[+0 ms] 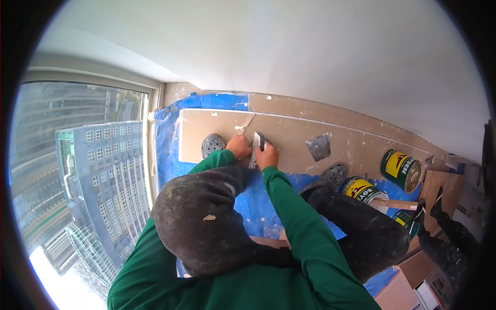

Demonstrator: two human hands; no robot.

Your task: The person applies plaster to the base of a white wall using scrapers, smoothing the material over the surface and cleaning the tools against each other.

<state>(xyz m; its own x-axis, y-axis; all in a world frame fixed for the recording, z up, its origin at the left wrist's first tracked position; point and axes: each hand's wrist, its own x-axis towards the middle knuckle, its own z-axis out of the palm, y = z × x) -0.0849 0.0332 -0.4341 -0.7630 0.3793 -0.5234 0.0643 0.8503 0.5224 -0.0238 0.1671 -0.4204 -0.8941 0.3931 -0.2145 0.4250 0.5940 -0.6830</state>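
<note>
Low over a tan board [289, 132] on the floor, my two hands work close together. My right hand [268, 156] is closed round a small flat tool with a pale blade [257, 140], likely a putty knife; its handle is mostly hidden. Just left of it, my left hand [238, 148] is closed, fingers pointing toward the blade. What it grips, if anything, is hidden. A thin greyish piece [252, 161] shows below and between the hands. Beyond them, a torn tan strip with a whitish blob [239, 127] lies on the board. Farther right lies a grey, smeared square sheet [318, 147].
Blue sheeting [258, 204] covers the floor around the board. Paint cans [400, 170] stand at right, one open can [364, 192] with a wooden stick [395, 204] across it. A window [88, 170] is at left, a white wall [289, 51] ahead. Another person's dark-trousered legs [447, 248] show at far right.
</note>
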